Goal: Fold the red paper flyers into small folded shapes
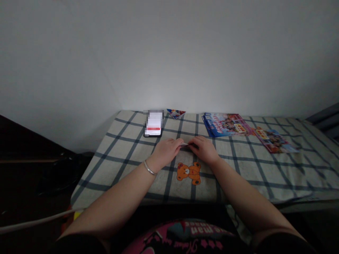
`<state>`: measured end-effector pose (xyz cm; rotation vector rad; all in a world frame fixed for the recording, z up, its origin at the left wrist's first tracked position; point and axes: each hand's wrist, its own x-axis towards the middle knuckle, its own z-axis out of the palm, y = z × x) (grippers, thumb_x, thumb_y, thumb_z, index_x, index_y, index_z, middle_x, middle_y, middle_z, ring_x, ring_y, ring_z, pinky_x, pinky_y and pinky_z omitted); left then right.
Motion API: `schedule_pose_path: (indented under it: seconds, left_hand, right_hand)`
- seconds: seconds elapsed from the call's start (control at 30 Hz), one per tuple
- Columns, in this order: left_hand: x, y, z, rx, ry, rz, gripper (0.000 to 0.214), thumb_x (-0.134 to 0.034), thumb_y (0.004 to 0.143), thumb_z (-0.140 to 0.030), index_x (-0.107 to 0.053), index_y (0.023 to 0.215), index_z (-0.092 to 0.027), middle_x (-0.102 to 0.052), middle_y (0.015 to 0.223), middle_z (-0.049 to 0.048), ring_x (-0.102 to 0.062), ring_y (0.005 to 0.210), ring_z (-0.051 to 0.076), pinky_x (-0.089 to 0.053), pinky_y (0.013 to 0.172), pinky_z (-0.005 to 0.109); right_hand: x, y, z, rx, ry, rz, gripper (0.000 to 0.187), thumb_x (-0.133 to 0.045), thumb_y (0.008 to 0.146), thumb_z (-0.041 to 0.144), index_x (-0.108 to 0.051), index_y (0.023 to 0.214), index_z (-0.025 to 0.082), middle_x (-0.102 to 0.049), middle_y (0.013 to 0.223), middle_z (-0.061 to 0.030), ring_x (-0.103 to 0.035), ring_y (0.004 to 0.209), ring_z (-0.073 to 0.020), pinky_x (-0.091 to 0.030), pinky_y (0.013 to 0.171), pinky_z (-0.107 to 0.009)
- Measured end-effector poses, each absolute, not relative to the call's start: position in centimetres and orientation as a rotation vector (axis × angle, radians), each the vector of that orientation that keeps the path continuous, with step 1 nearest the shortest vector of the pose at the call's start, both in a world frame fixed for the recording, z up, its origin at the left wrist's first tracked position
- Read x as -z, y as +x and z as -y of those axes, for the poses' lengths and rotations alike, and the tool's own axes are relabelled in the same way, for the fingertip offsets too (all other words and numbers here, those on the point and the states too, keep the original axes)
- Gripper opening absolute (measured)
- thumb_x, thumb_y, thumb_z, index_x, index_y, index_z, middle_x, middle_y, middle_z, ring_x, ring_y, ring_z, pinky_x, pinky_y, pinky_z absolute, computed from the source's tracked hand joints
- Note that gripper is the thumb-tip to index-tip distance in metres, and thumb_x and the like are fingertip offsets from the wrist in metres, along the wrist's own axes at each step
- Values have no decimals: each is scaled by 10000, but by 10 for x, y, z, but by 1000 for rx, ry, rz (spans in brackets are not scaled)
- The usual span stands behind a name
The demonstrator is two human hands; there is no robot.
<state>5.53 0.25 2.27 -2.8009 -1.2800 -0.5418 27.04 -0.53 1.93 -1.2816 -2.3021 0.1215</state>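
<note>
Over the middle of the checked cloth, a small piece of folded paper [184, 144] is pinched between both hands. My left hand [167, 151], with a silver bangle at its wrist, is closed on the paper's left end. The fingers of my right hand [204, 149] are closed on its right end. Most of the paper is hidden by the fingers; a thin pale edge shows. Just below the hands lies an orange bear picture [188, 173] on the cloth. Behind them, near the wall, rests a folded paper triangle [176, 113] with a colourful print.
A phone [155, 123] with a lit, partly blurred screen sits left of the triangle. Colourful printed leaflets [225, 124] are stacked at the back right, with another leaflet [277, 139] beside them. The checked tablecloth [124, 151] reaches the white wall [169, 56].
</note>
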Motion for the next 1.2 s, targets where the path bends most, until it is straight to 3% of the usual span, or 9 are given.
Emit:
schedule_pose_path:
  seconds: [0.37, 0.63, 0.93, 1.2]
  left_hand:
    - [-24, 53, -6, 536, -2752, 1509, 169, -554, 935, -307, -558, 1067, -200, -662, 892, 45, -640, 825, 215, -478, 703, 314]
    - [-27, 53, -7, 612, -2809, 1587, 145, -554, 932, -230, -546, 1071, -191, -667, 957, 44, -632, 896, 211, -473, 774, 316]
    - [-27, 47, -8, 509, -2756, 1667, 170, -504, 962, -313, -555, 1087, -209, -668, 939, 48, -639, 864, 213, -440, 663, 292]
    - [-30, 50, -1, 480, -2616, 1548, 258, -530, 937, -262, -545, 1188, -203, -635, 987, 69, -613, 858, 227, -454, 643, 310]
  right_hand:
    - [-15, 278, 1, -231, -1488, 2180, 91, -569, 893, 221, -656, 916, 211, -683, 900, -49, -603, 890, -205, -459, 796, -323]
    - [-12, 289, -4, -316, -1577, 2093, 103, -576, 880, 246, -672, 889, 209, -678, 851, -49, -594, 832, -201, -456, 754, -322]
    - [-9, 299, -8, -133, -1613, 2126, 115, -597, 876, 284, -664, 825, 206, -665, 815, -54, -576, 827, -211, -444, 746, -326]
    - [-12, 297, -6, -111, -1667, 2141, 117, -612, 869, 300, -664, 816, 210, -672, 824, -50, -572, 809, -208, -435, 743, -328]
